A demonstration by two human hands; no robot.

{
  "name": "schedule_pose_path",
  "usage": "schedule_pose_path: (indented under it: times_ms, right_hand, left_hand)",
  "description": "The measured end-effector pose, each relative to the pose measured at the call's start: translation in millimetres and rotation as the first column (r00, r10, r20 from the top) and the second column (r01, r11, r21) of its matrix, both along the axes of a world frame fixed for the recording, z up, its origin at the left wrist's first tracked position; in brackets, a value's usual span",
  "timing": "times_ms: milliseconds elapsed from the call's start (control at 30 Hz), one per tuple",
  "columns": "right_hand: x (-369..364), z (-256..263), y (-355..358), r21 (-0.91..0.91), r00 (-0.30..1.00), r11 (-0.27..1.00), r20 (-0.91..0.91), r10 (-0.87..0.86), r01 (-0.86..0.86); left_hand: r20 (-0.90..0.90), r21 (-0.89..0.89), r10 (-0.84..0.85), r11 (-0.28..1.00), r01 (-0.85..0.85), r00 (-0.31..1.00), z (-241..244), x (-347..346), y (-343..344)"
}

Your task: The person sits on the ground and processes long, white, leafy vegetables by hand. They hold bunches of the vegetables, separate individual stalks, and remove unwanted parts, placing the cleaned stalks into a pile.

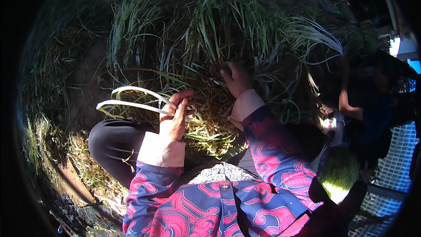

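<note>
My left hand (pixel 177 115) is closed round a few long leafy stalks (pixel 136 103), whose pale ends stick through my fingers and whose greener parts curve away to the left. To its right, my right hand (pixel 237 79) reaches in shade to the near edge of a heap of long green leafy stalks (pixel 223 29); its fingertips are dim, and I cannot tell whether they hold anything. Below and between my hands lies a pile of yellowed leaf scraps (pixel 210 135), in front of my lap.
At the right a co-worker's arm (pixel 350 107) shows in shade, near a bundle of fine green stalks (pixel 338 171) and a white-gridded blue surface (pixel 396 158). Dry scraps (pixel 85 153) and a flat brown board-like piece (pixel 74 182) lie at the lower left, beside my knee.
</note>
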State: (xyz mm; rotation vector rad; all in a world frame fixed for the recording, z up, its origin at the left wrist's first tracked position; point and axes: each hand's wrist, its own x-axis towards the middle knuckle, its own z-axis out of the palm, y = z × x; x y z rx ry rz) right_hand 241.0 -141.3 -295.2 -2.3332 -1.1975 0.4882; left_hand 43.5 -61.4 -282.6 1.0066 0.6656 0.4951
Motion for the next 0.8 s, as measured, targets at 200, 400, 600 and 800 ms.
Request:
schedule_pose_path:
  times_ms: [200,400,600,800]
  right_hand:
    - [12,-30,-7,-0.246,0.969,0.952,-0.211,0.131,-0.183]
    - [53,-75,10,0.065,0.856,0.944,-0.445,-0.262,0.323]
    - [57,-46,7,0.142,0.768,0.849,-0.52,-0.373,0.509]
    - [38,168,6,0.604,0.884,0.679,-0.442,-0.149,0.417]
  left_hand:
    - [0.168,-0.35,0.213,0.926,-0.144,0.963,17,5,20]
    - [0.036,-0.379,0.098,0.922,-0.077,0.995,13,20,2]
    - [0.046,-0.297,0.1,0.951,-0.083,0.994,19,28,4]
    - [0.094,-0.25,0.106,0.965,-0.079,0.99,25,21,7]
